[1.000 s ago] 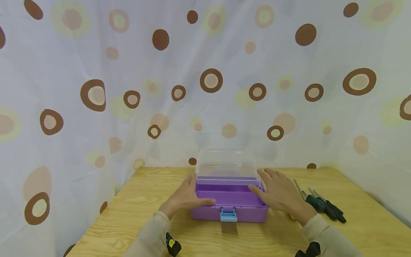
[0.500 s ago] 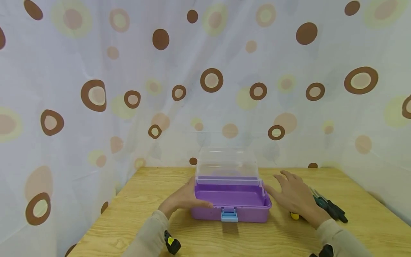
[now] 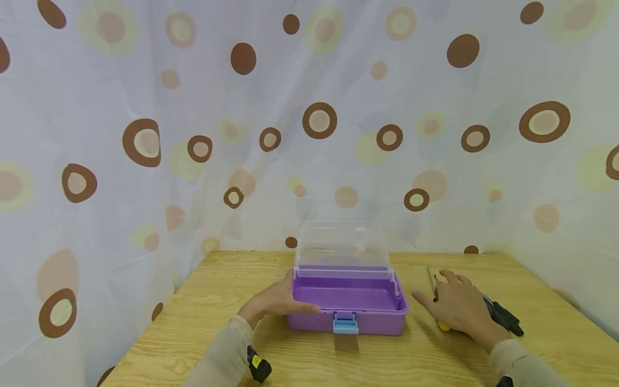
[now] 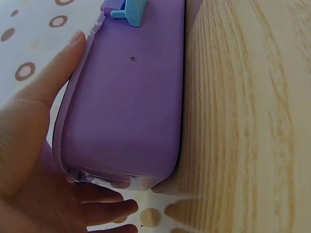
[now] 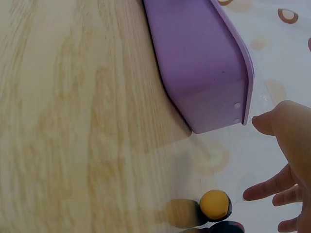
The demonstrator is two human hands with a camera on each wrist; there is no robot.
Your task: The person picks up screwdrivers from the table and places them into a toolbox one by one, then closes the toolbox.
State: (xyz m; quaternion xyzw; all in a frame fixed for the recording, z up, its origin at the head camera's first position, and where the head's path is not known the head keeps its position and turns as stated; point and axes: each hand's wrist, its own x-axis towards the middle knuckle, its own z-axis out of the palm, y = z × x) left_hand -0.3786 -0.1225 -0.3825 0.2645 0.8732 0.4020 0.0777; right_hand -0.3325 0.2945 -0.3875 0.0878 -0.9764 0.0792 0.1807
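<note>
A purple toolbox (image 3: 309, 322) with a light blue latch (image 3: 345, 324) stands on the wooden table, its transparent lid (image 3: 343, 244) raised at the back. Its visible inside is bare purple. My left hand (image 3: 276, 301) rests against the box's left end. In the left wrist view the thumb (image 4: 58, 68) lies straight along the front rim and the other fingers extend past the end wall. To the right of the box, my right hand (image 3: 456, 307) is spread over the screwdrivers, partly covering them. One screwdriver has a yellow handle end (image 5: 214, 205); its fingers are apart from it.
Screwdrivers with black handles (image 3: 505, 318) lie just right of my right hand. A patterned curtain (image 3: 271, 80) hangs behind the table (image 3: 213, 317). Straps with black camera mounts (image 3: 259, 368) sit at my wrists.
My right hand has left the box's right side and moved right, over the screwdrivers. My left hand has stayed at the box's left end.
</note>
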